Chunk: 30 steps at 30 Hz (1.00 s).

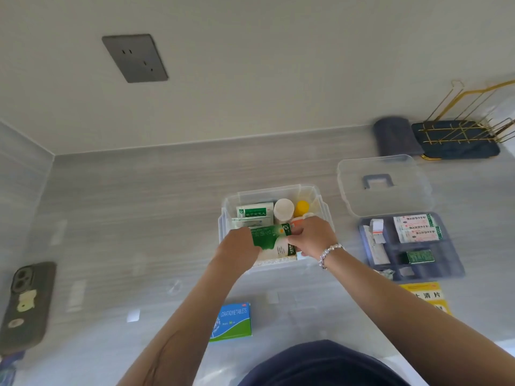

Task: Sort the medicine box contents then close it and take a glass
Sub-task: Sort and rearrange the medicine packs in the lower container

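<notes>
Two Hands on One Green Carton at the Open Medicine Box

One phone [26, 305] lies at far left on the counter [125, 218]. One blue loratadine carton [232, 322] lies near the front edge. One clear medicine box [274, 227], lid off, stands at centre and contains one white-capped bottle [283, 209] and one yellow-capped bottle [302, 208]. Left hand [239, 246] and right hand [313, 237] both grip one green carton [271, 236] over the box, fingers curled onto its ends. One clear lid [383, 185] lies to the right. One blue divider tray [412, 246] lies in front of the lid. One gold rack [468, 126] stands at far right.
</notes>
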Each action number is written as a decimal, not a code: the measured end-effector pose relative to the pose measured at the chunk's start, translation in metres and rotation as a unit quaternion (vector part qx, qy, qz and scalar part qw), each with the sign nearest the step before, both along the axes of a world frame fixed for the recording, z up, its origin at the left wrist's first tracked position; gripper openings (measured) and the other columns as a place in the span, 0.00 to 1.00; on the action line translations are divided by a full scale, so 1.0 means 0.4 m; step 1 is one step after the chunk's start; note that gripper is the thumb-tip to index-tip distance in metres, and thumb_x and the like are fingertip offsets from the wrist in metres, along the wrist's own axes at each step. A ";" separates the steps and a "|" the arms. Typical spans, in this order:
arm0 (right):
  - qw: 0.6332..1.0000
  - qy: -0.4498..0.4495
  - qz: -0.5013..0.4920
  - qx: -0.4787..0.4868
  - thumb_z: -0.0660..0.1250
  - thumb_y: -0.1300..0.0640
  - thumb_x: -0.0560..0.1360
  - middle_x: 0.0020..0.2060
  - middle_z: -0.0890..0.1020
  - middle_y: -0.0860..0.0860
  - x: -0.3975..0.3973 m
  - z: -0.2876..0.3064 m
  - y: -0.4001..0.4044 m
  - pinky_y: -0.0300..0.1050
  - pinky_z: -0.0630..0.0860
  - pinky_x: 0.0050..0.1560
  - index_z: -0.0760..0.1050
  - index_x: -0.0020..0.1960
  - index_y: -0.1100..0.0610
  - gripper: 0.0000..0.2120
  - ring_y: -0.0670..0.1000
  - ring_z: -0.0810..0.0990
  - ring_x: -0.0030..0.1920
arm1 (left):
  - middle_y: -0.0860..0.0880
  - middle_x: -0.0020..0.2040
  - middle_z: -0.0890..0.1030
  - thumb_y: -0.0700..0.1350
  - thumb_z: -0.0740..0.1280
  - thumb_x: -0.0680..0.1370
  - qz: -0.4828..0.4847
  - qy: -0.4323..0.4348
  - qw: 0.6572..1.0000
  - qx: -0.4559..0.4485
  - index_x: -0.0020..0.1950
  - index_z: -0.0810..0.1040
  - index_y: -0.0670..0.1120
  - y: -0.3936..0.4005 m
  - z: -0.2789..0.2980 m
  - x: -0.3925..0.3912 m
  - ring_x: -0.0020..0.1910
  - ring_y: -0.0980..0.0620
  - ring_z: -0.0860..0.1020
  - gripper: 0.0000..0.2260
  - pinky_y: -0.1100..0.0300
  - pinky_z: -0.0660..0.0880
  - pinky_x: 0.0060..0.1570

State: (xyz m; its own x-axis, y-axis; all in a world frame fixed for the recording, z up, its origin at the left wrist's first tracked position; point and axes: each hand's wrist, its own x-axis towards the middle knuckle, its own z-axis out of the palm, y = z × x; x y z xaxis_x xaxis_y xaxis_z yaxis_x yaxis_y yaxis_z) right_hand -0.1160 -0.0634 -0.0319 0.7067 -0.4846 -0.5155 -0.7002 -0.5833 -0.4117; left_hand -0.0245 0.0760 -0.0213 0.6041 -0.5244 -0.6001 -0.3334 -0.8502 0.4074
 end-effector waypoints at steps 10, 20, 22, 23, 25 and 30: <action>1.000 0.028 -0.012 0.001 0.69 0.50 0.70 0.24 0.68 0.47 0.023 -0.075 0.003 0.36 0.61 0.26 0.62 0.27 0.52 0.20 0.43 0.67 0.26 | 0.45 0.46 0.76 0.44 0.60 0.78 -0.028 0.059 0.997 0.029 0.60 0.71 0.41 -0.032 -0.024 0.020 0.40 0.50 0.74 0.13 0.60 0.72 0.39; 0.998 0.015 -0.032 0.044 0.70 0.48 0.69 0.23 0.69 0.47 0.023 -0.081 -0.003 0.37 0.62 0.28 0.64 0.26 0.54 0.20 0.44 0.67 0.26 | 0.46 0.51 0.79 0.51 0.57 0.79 0.045 -0.006 0.998 -0.032 0.63 0.70 0.45 -0.002 -0.016 -0.021 0.46 0.48 0.78 0.16 0.58 0.73 0.41; 0.997 0.007 -0.040 0.061 0.70 0.48 0.69 0.28 0.75 0.48 0.025 -0.077 -0.001 0.38 0.68 0.33 0.73 0.31 0.55 0.14 0.46 0.74 0.31 | 0.44 0.57 0.79 0.47 0.59 0.79 0.089 -0.071 0.987 -0.112 0.65 0.72 0.45 0.027 -0.013 -0.038 0.53 0.45 0.79 0.16 0.54 0.76 0.48; 0.996 0.000 -0.045 0.074 0.71 0.49 0.69 0.34 0.80 0.49 0.027 -0.074 0.001 0.39 0.73 0.39 0.77 0.39 0.56 0.10 0.48 0.78 0.37 | 0.43 0.58 0.78 0.45 0.60 0.78 0.111 -0.111 0.975 -0.158 0.64 0.74 0.45 0.044 -0.013 -0.044 0.54 0.45 0.78 0.15 0.52 0.77 0.50; 0.994 -0.003 -0.055 0.097 0.71 0.52 0.70 0.46 0.83 0.51 0.032 -0.069 0.008 0.43 0.77 0.52 0.78 0.52 0.58 0.14 0.50 0.81 0.48 | 0.43 0.58 0.77 0.40 0.63 0.77 0.143 -0.178 0.952 -0.203 0.62 0.76 0.44 0.074 -0.018 -0.053 0.56 0.44 0.75 0.14 0.51 0.76 0.52; 0.995 0.005 -0.028 0.097 0.69 0.54 0.72 0.48 0.84 0.56 0.036 -0.052 0.020 0.46 0.78 0.54 0.77 0.54 0.61 0.14 0.54 0.82 0.47 | 0.41 0.56 0.75 0.34 0.65 0.75 0.171 -0.202 0.935 -0.238 0.62 0.76 0.43 0.090 -0.035 -0.068 0.58 0.42 0.69 0.16 0.57 0.67 0.56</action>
